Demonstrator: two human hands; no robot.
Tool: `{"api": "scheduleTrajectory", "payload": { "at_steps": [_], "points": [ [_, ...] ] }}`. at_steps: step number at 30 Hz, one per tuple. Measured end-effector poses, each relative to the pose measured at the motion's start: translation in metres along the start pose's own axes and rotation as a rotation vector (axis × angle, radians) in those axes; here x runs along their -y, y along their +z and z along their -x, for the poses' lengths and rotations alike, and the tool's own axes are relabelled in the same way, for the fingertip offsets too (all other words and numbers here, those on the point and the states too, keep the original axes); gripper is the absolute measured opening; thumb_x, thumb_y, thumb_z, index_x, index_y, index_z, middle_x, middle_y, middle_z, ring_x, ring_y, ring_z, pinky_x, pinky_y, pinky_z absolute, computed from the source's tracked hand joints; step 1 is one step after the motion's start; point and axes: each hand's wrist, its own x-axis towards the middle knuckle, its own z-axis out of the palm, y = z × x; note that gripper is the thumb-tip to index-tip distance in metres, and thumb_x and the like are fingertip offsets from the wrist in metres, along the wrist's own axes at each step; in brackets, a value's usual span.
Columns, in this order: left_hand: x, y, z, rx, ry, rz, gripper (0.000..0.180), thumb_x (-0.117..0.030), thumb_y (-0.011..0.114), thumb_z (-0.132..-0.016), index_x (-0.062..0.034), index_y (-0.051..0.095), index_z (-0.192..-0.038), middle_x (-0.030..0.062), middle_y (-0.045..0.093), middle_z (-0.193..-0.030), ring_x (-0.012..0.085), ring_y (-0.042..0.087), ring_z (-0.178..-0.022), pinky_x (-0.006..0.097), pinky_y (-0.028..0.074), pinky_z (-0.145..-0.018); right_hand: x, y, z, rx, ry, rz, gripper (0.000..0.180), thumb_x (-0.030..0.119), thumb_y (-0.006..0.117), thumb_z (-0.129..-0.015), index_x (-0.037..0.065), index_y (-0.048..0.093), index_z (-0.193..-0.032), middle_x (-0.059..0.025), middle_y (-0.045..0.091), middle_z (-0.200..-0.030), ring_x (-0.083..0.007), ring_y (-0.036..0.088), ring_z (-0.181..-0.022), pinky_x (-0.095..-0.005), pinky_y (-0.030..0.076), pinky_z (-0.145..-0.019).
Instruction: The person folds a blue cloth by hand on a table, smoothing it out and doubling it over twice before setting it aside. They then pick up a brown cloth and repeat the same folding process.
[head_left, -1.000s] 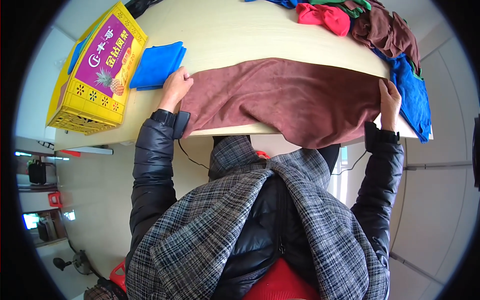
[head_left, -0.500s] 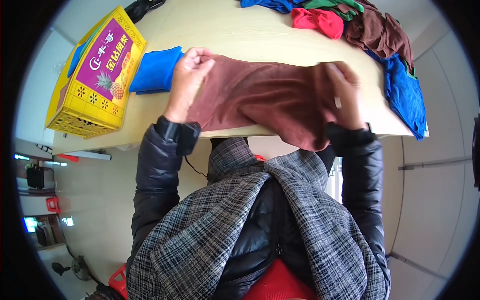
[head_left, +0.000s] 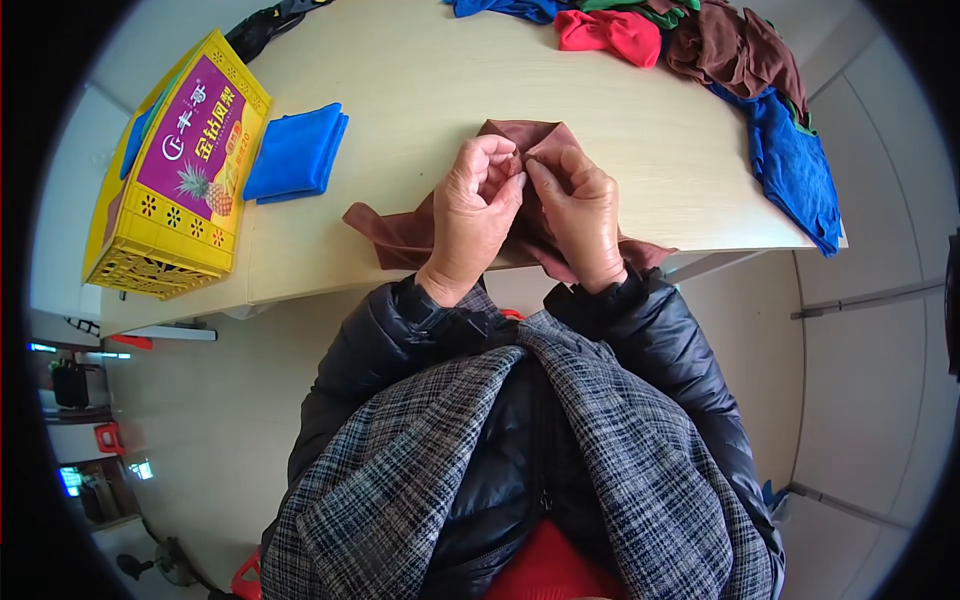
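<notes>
A brown cloth [head_left: 400, 235] lies bunched at the table's front edge, partly hanging over it. My left hand [head_left: 468, 205] pinches a small gathered bit of it between thumb and fingers. Right beside it, my right hand [head_left: 580, 205] is closed in a pinch on the same cloth, fingertips almost meeting those of the left. Behind the hands a folded corner of the cloth rests on the tabletop. To the left lies a blue cloth [head_left: 295, 152], folded into a flat square.
A yellow plastic crate [head_left: 180, 238] with a purple panel stands at the table's left end. At the far right are heaped a red cloth [head_left: 608, 36], brown cloths [head_left: 735, 55] and a blue cloth [head_left: 795, 165]. Something black [head_left: 265, 28] lies behind the crate.
My hands, wide apart before with the brown cloth stretched between them, have come together at the middle. The cloth has dropped onto the table edge and bunched up.
</notes>
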Motion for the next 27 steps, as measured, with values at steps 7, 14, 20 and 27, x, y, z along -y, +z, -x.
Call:
{"api": "scheduleTrajectory", "payload": {
  "at_steps": [7, 14, 20, 27],
  "points": [
    [0.0, 0.001, -0.001, -0.016, 0.096, -0.102, 0.031, 0.011, 0.062, -0.091, -0.0001, 0.055, -0.119, 0.0051, 0.066, -0.1, 0.0076, 0.063, -0.086, 0.021, 0.053, -0.079, 0.003, 0.001, 0.002, -0.004, -0.131, 0.172, 0.014, 0.001, 0.066, -0.091, -0.001, 0.069, -0.105, -0.0082, 0.072, -0.089, -0.0127, 0.066, -0.08, -0.0264, 0.054, -0.07],
    [-0.014, -0.008, -0.004, -0.037, 0.276, -0.326, 0.037, 0.01, 0.057, -0.088, -0.0027, 0.057, -0.122, 0.0163, 0.069, -0.101, 0.0289, 0.072, -0.088, 0.034, 0.057, -0.076, 0.01, 0.0, 0.008, 0.088, -0.137, 0.221, 0.027, 0.003, 0.067, -0.089, 0.001, 0.068, -0.116, -0.0158, 0.072, -0.096, -0.0198, 0.071, -0.083, -0.0315, 0.056, -0.07],
    [-0.026, -0.014, 0.009, 0.01, 0.209, -0.27, 0.036, 0.008, 0.055, -0.089, -0.0036, 0.057, -0.123, 0.0187, 0.068, -0.101, 0.0358, 0.071, -0.085, 0.038, 0.057, -0.07, 0.011, 0.002, 0.014, 0.107, -0.101, 0.214, 0.018, -0.001, 0.067, -0.089, -0.001, 0.067, -0.107, -0.0097, 0.072, -0.09, -0.0135, 0.065, -0.081, -0.0285, 0.054, -0.073],
    [-0.031, -0.013, 0.003, 0.117, 0.144, -0.153, 0.035, 0.006, 0.054, -0.09, -0.0045, 0.057, -0.123, 0.019, 0.067, -0.101, 0.0356, 0.07, -0.082, 0.039, 0.056, -0.067, 0.003, -0.013, 0.015, 0.119, -0.003, 0.122, 0.015, -0.001, 0.063, -0.095, -0.002, 0.066, -0.109, -0.0072, 0.07, -0.095, -0.0123, 0.063, -0.091, -0.0268, 0.051, -0.084]
  ]
}}
